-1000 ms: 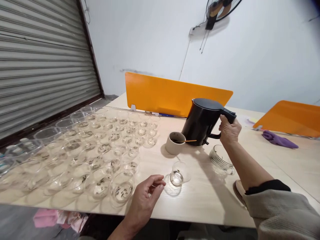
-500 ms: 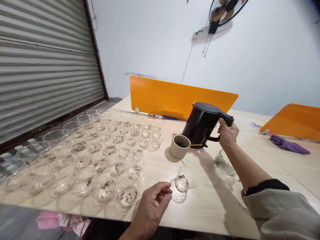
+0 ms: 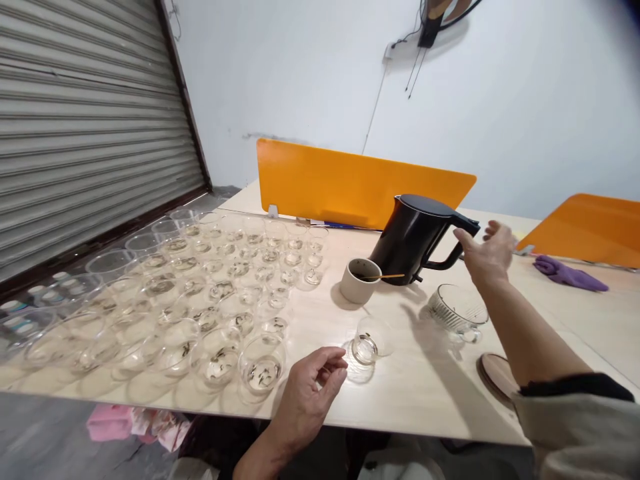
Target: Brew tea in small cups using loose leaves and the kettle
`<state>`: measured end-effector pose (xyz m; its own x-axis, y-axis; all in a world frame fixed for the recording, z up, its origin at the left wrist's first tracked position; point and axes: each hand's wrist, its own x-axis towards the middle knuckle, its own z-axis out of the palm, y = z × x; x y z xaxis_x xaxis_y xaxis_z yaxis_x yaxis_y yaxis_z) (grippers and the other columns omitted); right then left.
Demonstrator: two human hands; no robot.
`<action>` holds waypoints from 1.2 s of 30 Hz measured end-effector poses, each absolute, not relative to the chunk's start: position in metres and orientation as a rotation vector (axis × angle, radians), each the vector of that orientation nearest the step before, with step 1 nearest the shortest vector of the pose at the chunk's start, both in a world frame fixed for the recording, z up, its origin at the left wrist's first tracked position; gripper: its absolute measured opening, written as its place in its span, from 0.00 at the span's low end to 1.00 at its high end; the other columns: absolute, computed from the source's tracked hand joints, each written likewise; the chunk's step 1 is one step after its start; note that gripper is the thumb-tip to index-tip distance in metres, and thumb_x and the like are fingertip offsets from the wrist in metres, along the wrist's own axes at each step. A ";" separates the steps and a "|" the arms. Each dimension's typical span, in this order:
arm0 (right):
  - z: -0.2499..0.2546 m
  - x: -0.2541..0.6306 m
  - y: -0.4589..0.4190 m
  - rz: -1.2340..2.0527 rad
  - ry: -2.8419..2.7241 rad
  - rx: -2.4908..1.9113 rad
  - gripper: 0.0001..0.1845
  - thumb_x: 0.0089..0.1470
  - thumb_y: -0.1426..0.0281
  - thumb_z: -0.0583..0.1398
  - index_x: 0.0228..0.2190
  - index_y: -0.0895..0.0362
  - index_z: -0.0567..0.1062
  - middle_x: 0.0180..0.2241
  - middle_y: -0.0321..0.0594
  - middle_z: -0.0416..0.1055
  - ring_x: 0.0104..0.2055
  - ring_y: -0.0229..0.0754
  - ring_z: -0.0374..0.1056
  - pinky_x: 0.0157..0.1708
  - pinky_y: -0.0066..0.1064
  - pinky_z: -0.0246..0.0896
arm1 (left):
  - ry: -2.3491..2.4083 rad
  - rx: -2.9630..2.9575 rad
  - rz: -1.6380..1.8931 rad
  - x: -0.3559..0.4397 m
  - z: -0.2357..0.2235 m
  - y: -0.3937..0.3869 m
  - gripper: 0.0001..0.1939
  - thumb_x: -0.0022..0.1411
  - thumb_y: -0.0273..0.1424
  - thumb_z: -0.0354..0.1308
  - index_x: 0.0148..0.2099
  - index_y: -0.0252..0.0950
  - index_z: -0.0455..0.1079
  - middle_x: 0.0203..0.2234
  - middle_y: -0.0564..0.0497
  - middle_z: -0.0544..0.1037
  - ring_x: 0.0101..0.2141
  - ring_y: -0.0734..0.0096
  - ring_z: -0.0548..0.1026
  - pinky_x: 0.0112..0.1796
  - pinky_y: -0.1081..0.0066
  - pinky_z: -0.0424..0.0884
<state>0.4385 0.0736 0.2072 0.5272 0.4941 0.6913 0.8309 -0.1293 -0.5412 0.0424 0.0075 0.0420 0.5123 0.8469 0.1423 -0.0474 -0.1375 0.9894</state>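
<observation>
A black electric kettle (image 3: 415, 239) stands on the light wooden table (image 3: 400, 407). My right hand (image 3: 487, 255) hovers just right of its handle, fingers spread, holding nothing. A beige cup (image 3: 359, 279) with dark contents and a thin stick across its rim sits left of the kettle. My left hand (image 3: 313, 387) rests at the table's front edge, fingers loosely curled and empty, beside a small clear glass (image 3: 367, 345). A ribbed glass pitcher (image 3: 456, 313) stands under my right forearm.
Several rows of clear glasses (image 3: 200, 293) with dark bits at the bottom cover the table's left half. Orange dividers (image 3: 350, 183) stand at the back. A purple cloth (image 3: 567, 275) lies far right. A wooden coaster (image 3: 497, 377) sits near my right elbow.
My right hand has let go of the kettle handle and drawn back to the right with fingers open. The kettle stays on the table. My left hand has barely moved.
</observation>
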 end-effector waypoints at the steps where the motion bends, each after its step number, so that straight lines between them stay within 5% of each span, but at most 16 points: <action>1: 0.210 0.424 0.062 -0.554 -1.036 -1.768 0.27 0.56 0.52 0.64 0.52 0.51 0.67 0.50 0.52 0.71 0.48 0.54 0.64 0.45 0.45 0.58 | 0.717 1.514 0.898 0.042 0.042 0.007 0.14 0.70 0.38 0.58 0.54 0.40 0.76 0.43 0.48 0.83 0.43 0.65 0.80 0.45 0.69 0.74; 5: 0.198 0.361 0.036 -0.381 -1.287 -1.917 0.23 0.62 0.50 0.57 0.49 0.51 0.75 0.30 0.40 0.77 0.34 0.50 0.71 0.38 0.39 0.60 | 0.722 1.534 0.907 0.043 0.040 0.007 0.14 0.70 0.38 0.58 0.54 0.39 0.76 0.43 0.48 0.83 0.43 0.65 0.80 0.44 0.70 0.73; 7: 0.184 0.339 0.038 -0.142 -1.443 -2.009 0.22 0.57 0.49 0.61 0.44 0.51 0.78 0.27 0.40 0.77 0.32 0.49 0.72 0.32 0.36 0.59 | 0.732 1.544 0.916 0.044 0.040 0.008 0.14 0.70 0.38 0.59 0.53 0.39 0.76 0.43 0.48 0.83 0.43 0.65 0.80 0.44 0.70 0.73; 14: 0.160 0.316 0.056 0.140 -1.407 -1.775 0.14 0.53 0.53 0.64 0.31 0.50 0.81 0.25 0.36 0.78 0.28 0.46 0.73 0.22 0.33 0.61 | 0.730 1.518 0.917 0.042 0.035 0.009 0.16 0.70 0.40 0.59 0.54 0.37 0.75 0.44 0.46 0.83 0.44 0.64 0.80 0.45 0.68 0.73; 24: 0.189 0.366 -0.009 0.085 -0.910 -1.408 0.14 0.50 0.60 0.70 0.32 0.58 0.82 0.25 0.39 0.77 0.25 0.38 0.72 0.24 0.28 0.71 | 0.713 1.515 0.900 0.041 0.024 0.012 0.19 0.69 0.44 0.60 0.54 0.38 0.75 0.44 0.46 0.83 0.44 0.63 0.80 0.46 0.68 0.73; 31: 0.172 0.423 -0.070 -0.159 -0.840 -1.680 0.13 0.53 0.59 0.68 0.32 0.56 0.82 0.25 0.38 0.77 0.24 0.39 0.73 0.26 0.31 0.74 | 0.727 1.524 0.886 0.040 0.023 0.012 0.19 0.68 0.45 0.61 0.54 0.38 0.75 0.44 0.46 0.83 0.45 0.62 0.80 0.48 0.66 0.73; 36: 0.150 0.434 -0.072 -0.041 -0.828 -1.904 0.11 0.54 0.60 0.65 0.29 0.55 0.80 0.24 0.39 0.77 0.25 0.42 0.74 0.27 0.34 0.73 | 0.755 1.519 0.887 0.040 0.023 0.011 0.20 0.67 0.45 0.62 0.54 0.38 0.75 0.44 0.47 0.83 0.46 0.63 0.80 0.48 0.66 0.74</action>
